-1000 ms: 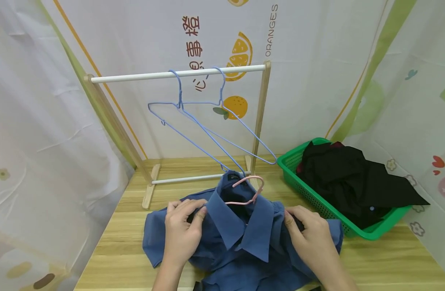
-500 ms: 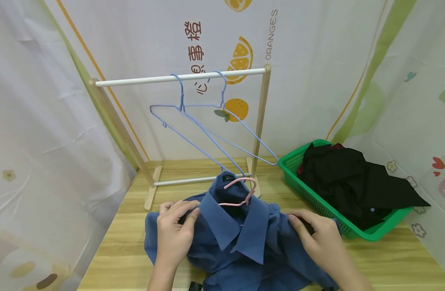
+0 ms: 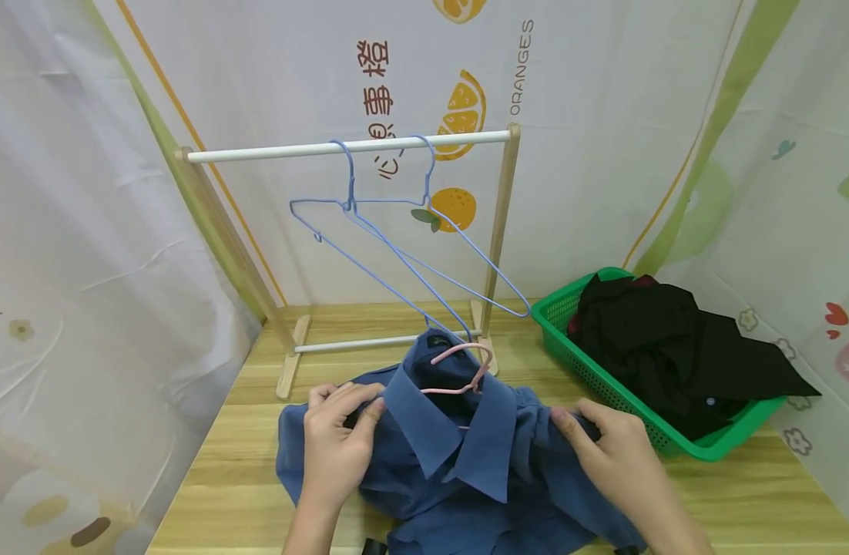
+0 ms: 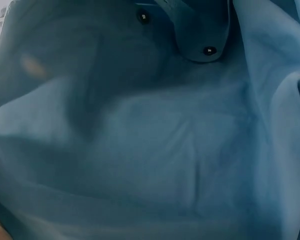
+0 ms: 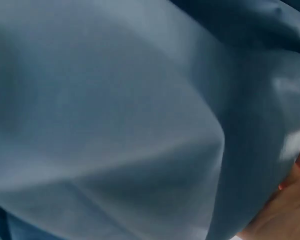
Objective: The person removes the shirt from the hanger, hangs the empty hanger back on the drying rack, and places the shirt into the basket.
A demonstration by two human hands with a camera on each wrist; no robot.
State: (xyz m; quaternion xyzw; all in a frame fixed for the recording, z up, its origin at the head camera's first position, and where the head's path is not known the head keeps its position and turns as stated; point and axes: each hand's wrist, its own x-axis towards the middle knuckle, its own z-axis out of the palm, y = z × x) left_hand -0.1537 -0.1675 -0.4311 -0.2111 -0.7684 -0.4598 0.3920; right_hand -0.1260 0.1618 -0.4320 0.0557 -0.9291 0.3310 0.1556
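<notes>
A blue collared shirt (image 3: pixel 459 493) spreads across the front of the table, its collar pointing toward the rack. The pink hook of a hanger (image 3: pixel 481 362) sticks up through the neck opening; most of that hanger is hidden inside the cloth. My left hand (image 3: pixel 341 435) pinches the shirt's shoulder on the left, thumb toward the collar. On the other shoulder my right hand (image 3: pixel 612 447) grips the fabric between thumb and fingers. Blue cloth fills both wrist views, with two dark buttons (image 4: pixel 209 50) in the left one and part of the right hand at the right wrist view's edge.
Behind the shirt stands a rack with a white rail (image 3: pixel 272 153) and wooden posts. Two blue wire hangers (image 3: pixel 390 239) hang from it, their lower ends close behind the collar. At the right, a green basket (image 3: pixel 591 374) holds black clothing (image 3: pixel 667 347).
My right hand has slid outward to the right along the shoulder, and the left hand shifted slightly left. The collar and pink hook moved a little left, while both hands keep their hold.
</notes>
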